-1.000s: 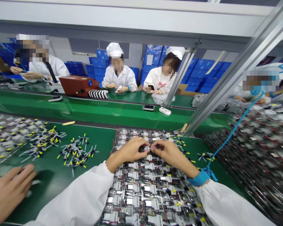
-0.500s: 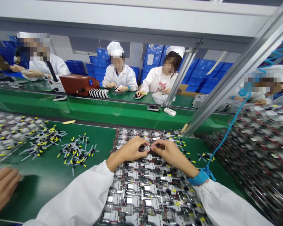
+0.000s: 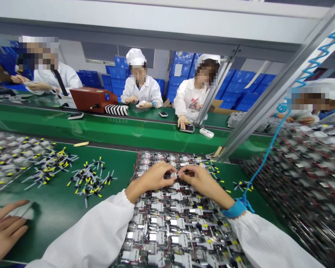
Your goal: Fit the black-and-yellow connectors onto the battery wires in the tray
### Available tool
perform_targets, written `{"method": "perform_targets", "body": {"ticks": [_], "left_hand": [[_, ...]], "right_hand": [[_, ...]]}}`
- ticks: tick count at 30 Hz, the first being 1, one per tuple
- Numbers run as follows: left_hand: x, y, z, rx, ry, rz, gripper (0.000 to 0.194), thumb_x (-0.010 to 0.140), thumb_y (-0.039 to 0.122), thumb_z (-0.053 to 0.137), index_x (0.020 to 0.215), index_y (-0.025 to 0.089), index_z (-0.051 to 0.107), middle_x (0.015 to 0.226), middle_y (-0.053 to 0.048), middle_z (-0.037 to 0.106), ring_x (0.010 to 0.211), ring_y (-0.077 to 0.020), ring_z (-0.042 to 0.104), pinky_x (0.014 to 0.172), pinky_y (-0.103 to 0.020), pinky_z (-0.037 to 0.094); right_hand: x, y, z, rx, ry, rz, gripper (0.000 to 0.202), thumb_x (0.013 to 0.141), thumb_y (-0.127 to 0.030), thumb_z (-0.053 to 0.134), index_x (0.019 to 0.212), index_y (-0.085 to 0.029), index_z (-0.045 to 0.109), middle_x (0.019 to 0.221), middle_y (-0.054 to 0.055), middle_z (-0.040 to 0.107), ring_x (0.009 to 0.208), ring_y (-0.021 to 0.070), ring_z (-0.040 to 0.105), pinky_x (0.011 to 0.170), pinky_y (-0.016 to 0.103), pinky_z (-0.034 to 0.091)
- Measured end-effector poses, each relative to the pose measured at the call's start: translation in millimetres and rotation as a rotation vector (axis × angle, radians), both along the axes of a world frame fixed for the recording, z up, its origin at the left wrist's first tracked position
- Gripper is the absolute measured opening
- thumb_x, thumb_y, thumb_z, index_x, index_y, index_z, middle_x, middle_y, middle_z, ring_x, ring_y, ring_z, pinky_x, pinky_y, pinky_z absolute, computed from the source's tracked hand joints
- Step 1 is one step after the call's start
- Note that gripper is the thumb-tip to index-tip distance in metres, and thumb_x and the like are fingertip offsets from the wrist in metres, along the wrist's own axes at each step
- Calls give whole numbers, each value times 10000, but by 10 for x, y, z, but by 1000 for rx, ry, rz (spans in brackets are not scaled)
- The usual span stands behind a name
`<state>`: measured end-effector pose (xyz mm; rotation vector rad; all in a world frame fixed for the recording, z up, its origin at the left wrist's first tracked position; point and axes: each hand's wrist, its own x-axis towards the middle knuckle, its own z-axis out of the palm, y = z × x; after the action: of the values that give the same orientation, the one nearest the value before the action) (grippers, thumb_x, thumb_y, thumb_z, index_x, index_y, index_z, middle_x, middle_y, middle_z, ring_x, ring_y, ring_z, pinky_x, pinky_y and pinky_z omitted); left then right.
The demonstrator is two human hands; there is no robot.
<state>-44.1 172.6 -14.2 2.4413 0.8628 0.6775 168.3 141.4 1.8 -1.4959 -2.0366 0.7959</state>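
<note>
Head camera: at the centre of my feed, a small white piece [image 3: 176, 175] sits between the two sets of fingertips, toward the far end of dense rows of white-and-silver modules with thin red wires [image 3: 179, 241]. I have the left hand [image 3: 156, 176] curled in from one side, its thumb and forefinger a narrow gap apart, and the right hand [image 3: 198, 180] facing it, fingers bent to a near pinch; what either grips is too small for me to tell. Over the last second both have barely shifted, so I judge the work is on the same spot. Left of them, the green tabletop [image 3: 61, 219] carries a loose heap of grey strips with black and yellow ends [image 3: 87, 182]. What did change lies farther out: a co-worker's bare hand [image 3: 5, 230] at the left edge now extends a finger, and another co-worker's hand [image 3: 182, 121] has reached a white, dark-screened handheld device [image 3: 189, 128] opposite; neither touches my rows.
</note>
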Motion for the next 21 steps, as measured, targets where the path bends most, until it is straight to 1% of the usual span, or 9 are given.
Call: {"method": "perform_targets", "body": {"ticks": [4,8,11,17,21], "left_hand": [[4,-1,8,8,16,-1,214,872,267,648,1065,177,671,957,-60,693,959,-226,608,859,-328,466],[7,2,12,7,20,4,214,869,270,657,1060,176,672,944,-58,689,958,-228,607,854,-328,467],[6,8,5,4,19,-2,212,867,278,659,1059,188,669,949,-51,690,962,-227,607,863,-332,466],[5,17,-23,13,4,-25,198,880,270,646,1064,198,659,976,-46,700,969,-226,611,859,-333,464],[14,20,-22,29,-7,-41,182,880,270,646,1043,188,656,986,-50,707,964,-227,613,856,-336,462]], "right_hand": [[-4,1,-10,4,3,13,259,847,-386,546,850,-195,720,847,41,734,797,223,633,671,285,440],[-12,-2,-8,3,-4,2,253,844,-382,554,856,-194,724,837,30,734,721,205,614,647,284,430],[-20,-3,7,0,-4,-1,240,839,-369,562,846,-193,725,826,28,738,709,203,619,651,284,440],[-37,-22,56,16,-7,9,198,837,-326,577,829,-204,732,852,28,752,792,225,665,706,291,468],[-34,-26,38,25,-26,7,186,843,-314,579,837,-213,735,894,34,758,853,240,679,746,303,479]]}}
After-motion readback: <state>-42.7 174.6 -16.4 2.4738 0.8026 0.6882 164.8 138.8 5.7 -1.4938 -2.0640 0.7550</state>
